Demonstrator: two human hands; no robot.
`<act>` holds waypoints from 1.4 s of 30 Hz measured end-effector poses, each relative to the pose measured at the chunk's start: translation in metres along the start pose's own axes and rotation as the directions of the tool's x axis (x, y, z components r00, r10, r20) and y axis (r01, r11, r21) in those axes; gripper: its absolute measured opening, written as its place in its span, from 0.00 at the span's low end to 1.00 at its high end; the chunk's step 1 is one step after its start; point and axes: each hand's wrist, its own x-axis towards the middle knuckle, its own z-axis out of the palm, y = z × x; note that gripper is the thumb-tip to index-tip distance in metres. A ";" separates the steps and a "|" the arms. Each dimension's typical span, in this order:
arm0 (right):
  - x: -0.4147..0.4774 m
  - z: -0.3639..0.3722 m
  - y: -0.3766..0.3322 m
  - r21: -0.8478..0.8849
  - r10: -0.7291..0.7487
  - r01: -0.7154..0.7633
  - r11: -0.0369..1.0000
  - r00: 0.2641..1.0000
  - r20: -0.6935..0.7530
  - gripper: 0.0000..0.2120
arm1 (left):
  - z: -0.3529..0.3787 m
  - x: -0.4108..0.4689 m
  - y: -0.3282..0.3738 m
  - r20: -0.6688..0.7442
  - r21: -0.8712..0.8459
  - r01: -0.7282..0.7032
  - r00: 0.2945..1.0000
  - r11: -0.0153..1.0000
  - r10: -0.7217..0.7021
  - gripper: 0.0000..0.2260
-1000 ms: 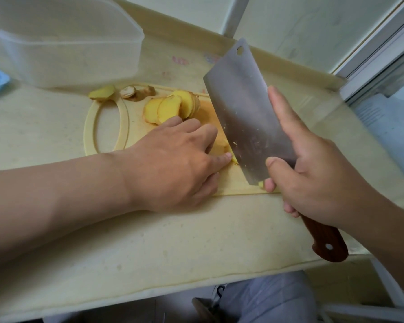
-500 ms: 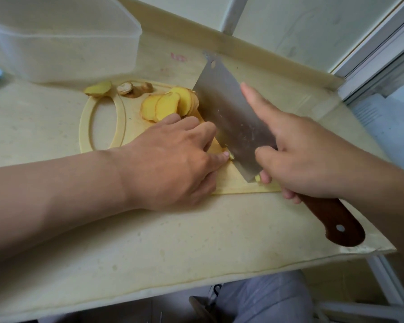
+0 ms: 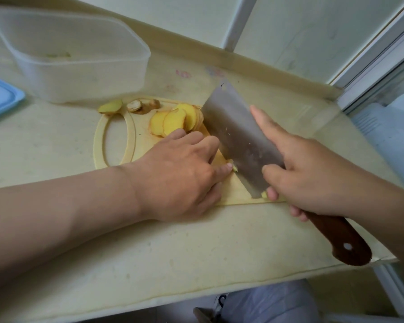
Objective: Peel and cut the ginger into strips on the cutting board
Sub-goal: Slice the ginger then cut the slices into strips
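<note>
A pale yellow cutting board [image 3: 117, 157] with an oval handle hole lies on the counter. A fan of peeled ginger slices [image 3: 173, 121] sits at its far side. My left hand [image 3: 182, 173] lies knuckles up on the board, fingers curled over ginger that is almost wholly hidden; a yellow bit shows at the fingertips. My right hand [image 3: 313, 180] grips a steel cleaver [image 3: 240, 138] by its brown wooden handle, the index finger stretched along the blade. The blade's edge is down on the board right beside my left fingertips. A small ginger piece [image 3: 264, 194] lies by the blade's heel.
Ginger offcuts and peel [image 3: 128, 106] lie at the board's far left corner. A clear plastic tub [image 3: 79, 57] stands behind the board, a blue lid [image 3: 0, 99] at the left edge. The counter's front edge [image 3: 196, 297] runs close below my arms; a window frame rises at the right.
The cleaver came down from a raised, tilted position until its edge met the board beside my left fingers. My left hand stayed in place on the ginger.
</note>
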 end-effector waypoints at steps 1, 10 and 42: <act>0.004 0.000 0.002 0.022 0.003 -0.003 1.000 1.000 -0.017 0.44 | 0.000 0.000 0.000 0.004 -0.004 0.000 1.000 1.000 0.000 0.22; 0.035 -0.006 0.016 0.273 0.003 0.032 0.962 0.992 -0.128 0.44 | 0.000 -0.001 0.001 -0.003 -0.006 0.002 1.000 1.000 -0.002 0.20; 0.025 -0.018 0.053 0.323 0.076 -0.037 0.946 0.991 -0.108 0.42 | -0.006 0.002 -0.003 -0.274 -0.098 0.105 0.953 0.990 -0.128 0.13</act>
